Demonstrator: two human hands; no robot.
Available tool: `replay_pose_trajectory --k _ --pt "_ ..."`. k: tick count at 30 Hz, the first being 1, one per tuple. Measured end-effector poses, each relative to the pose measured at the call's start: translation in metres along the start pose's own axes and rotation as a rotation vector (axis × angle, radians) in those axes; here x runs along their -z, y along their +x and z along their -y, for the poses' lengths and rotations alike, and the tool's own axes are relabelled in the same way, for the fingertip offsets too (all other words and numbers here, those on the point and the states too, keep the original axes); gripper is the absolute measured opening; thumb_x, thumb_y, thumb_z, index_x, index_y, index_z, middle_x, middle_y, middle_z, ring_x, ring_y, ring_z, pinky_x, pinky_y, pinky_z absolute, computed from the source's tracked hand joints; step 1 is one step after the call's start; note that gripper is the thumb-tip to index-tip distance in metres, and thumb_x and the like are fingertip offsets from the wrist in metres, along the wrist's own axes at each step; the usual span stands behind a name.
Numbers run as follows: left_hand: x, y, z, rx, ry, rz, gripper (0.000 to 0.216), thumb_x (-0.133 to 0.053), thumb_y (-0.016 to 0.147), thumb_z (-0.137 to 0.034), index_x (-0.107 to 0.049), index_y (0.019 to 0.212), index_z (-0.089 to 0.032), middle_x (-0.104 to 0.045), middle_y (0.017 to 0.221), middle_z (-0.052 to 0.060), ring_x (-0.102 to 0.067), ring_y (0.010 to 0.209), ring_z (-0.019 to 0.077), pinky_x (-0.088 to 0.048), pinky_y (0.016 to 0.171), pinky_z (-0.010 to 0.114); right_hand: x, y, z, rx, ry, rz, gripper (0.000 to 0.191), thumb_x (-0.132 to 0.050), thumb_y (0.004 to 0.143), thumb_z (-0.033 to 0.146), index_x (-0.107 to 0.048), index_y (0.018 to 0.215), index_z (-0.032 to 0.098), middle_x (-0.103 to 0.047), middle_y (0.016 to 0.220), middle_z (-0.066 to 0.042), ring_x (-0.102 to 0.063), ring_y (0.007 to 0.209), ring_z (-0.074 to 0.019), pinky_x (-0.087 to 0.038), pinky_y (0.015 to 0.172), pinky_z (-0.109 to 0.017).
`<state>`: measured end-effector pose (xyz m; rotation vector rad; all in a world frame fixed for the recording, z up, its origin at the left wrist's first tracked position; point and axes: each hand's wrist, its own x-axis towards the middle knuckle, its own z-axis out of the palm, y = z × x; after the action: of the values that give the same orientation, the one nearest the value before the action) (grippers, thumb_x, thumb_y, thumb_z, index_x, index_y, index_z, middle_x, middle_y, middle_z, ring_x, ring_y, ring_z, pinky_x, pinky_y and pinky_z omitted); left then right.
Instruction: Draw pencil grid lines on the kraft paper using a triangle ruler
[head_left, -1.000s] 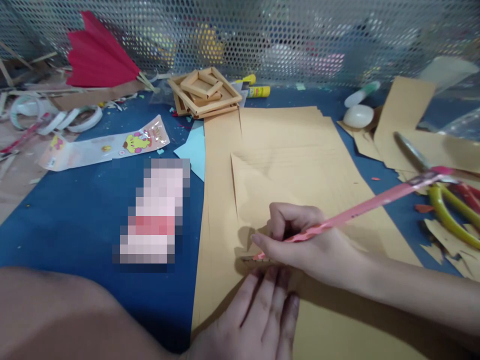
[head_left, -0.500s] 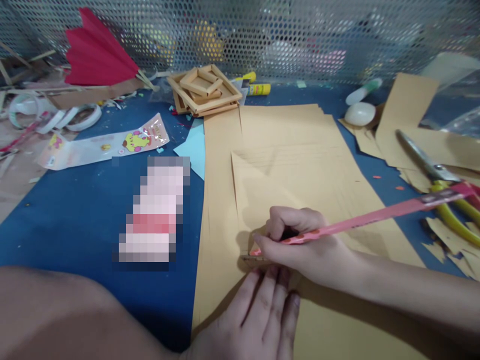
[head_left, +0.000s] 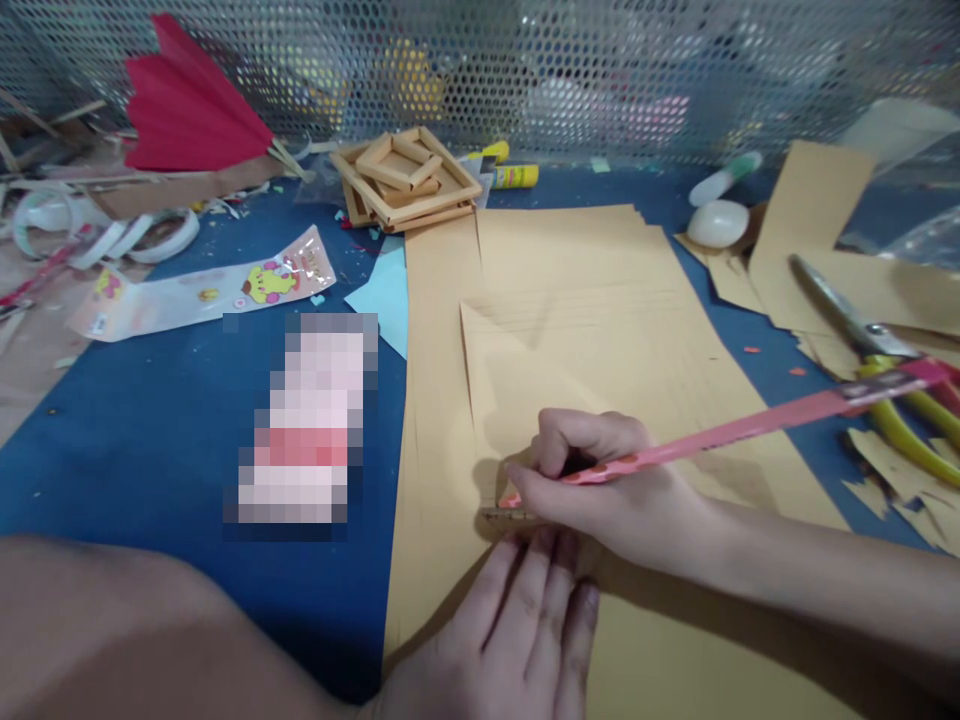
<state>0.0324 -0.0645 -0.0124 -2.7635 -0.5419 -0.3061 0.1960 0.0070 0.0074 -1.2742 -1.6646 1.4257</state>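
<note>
Diagonally slanted pencil [head_left: 750, 427] (pink), flat tan paper [head_left: 577, 350]

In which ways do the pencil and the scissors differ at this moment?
The pencil is pink; the scissors have yellow handles and metal blades. The pencil slants up from the right hand; the scissors lie unheld. Both show in the picture's right half.

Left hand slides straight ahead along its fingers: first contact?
Likely the narrow marked strip just ahead of the left hand, then the right hand; any gap is unclear.
</note>
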Motion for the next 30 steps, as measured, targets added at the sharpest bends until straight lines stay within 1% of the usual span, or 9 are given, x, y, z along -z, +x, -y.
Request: replay_pose_trajectory --k 7,10,13,18,22,30 --pt "0.0006 -0.0016 -0.0021 -0.001 0.004 0.010 0.042 -0.037 0.090 -0.019 -0.052 0.126 -0.004 -0.059 0.123 0.015 -0.054 0.116 0.0277 -0.038 0.101 0.044 0.0001 0.0003 0.0011 -0.012 0.003 0.004 0.034 -0.060 0.074 0.011 -0.032 0.057 0.019 -0.034 0.052 0.007 -0.028 0.050 -0.0059 -0.024 0.041 -0.019" --pt "0.0019 -0.0011 -0.0008 -0.012 0.006 0.029 0.041 -0.037 0.090 -0.019 -0.052 0.126 -0.005 -0.059 0.124 0.015 -0.054 0.116 0.0275 -0.038 0.100 0.043 0.0013 -0.0007 -0.0005 -0.020 0.007 -0.036 0.034 -0.060 0.074 0.013 -0.032 0.057 0.019 -0.034 0.053 0.007 -0.029 0.050 -0.0062 -0.024 0.042 -0.019" --pt "0.0026 0.0000 0.0011 -0.012 0.005 0.030 0.040 -0.037 0.091 -0.020 -0.053 0.125 -0.005 -0.059 0.123 0.014 -0.055 0.116 0.0274 -0.039 0.099 0.042 0.0030 -0.0027 -0.0036 0.008 0.019 -0.075 0.033 -0.058 0.074 0.010 -0.032 0.058 0.020 -0.034 0.053 0.007 -0.029 0.050 -0.0063 -0.024 0.043 -0.021" --pt "0.0030 0.0009 0.0022 -0.016 0.004 0.010 0.040 -0.038 0.089 -0.018 -0.054 0.123 -0.005 -0.061 0.120 0.014 -0.056 0.115 0.0273 -0.040 0.099 0.042 0.0037 -0.0045 -0.0074 0.052 0.004 -0.031 0.034 -0.055 0.073 0.006 -0.028 0.058 0.021 -0.031 0.053 0.008 -0.025 0.050 -0.0067 -0.021 0.042 -0.022" --pt "0.0037 0.0004 0.0011 -0.011 0.002 0.028 0.041 -0.037 0.090 -0.020 -0.053 0.125 -0.005 -0.060 0.122 0.014 -0.055 0.116 0.0277 -0.040 0.099 0.042 0.0033 -0.0040 -0.0075 0.051 -0.021 -0.031 0.033 -0.055 0.075 0.008 -0.028 0.059 0.021 -0.032 0.054 0.007 -0.026 0.050 -0.0068 -0.022 0.043 -0.022" --pt "0.0025 0.0003 0.0005 0.002 0.004 0.025 0.041 -0.039 0.091 -0.021 -0.052 0.126 -0.004 -0.058 0.125 0.015 -0.054 0.117 0.0272 -0.038 0.101 0.042 0.0032 -0.0037 -0.0074 0.032 -0.037 -0.037 0.033 -0.055 0.074 0.008 -0.028 0.059 0.020 -0.032 0.053 0.007 -0.027 0.050 -0.0067 -0.024 0.042 -0.021"
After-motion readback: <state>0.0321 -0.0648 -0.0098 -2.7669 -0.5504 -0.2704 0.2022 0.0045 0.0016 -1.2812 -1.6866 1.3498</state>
